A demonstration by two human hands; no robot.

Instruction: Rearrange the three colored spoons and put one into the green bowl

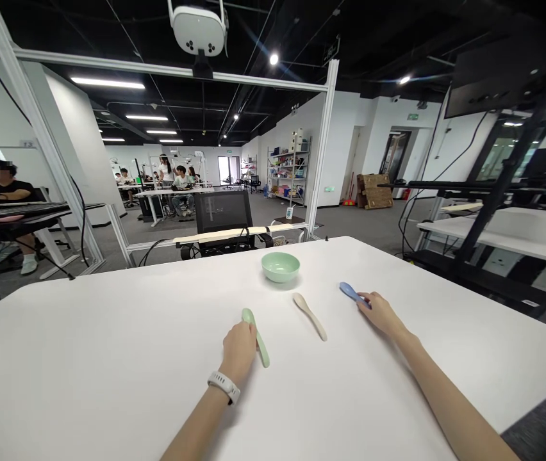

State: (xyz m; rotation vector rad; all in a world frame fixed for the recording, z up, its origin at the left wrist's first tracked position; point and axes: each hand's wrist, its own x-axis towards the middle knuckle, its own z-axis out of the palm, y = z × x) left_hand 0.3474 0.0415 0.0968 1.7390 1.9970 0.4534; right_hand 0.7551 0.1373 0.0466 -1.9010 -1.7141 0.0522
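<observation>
Forearms [446, 397] over a white tabletop [109, 371], grey carpet [333, 224] and black ceiling [373, 32] beyond.

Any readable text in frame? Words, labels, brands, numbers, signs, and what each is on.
None reads with certainty.
Green sign, upper right: too small to read.
Hanging sign, near the ceiling: too dark and small.
Wall tag, far left: maybe "13", too blurred to confirm.
Green bowl, green spoon, beige spoon, blue spoon: no lettering visible.
</observation>
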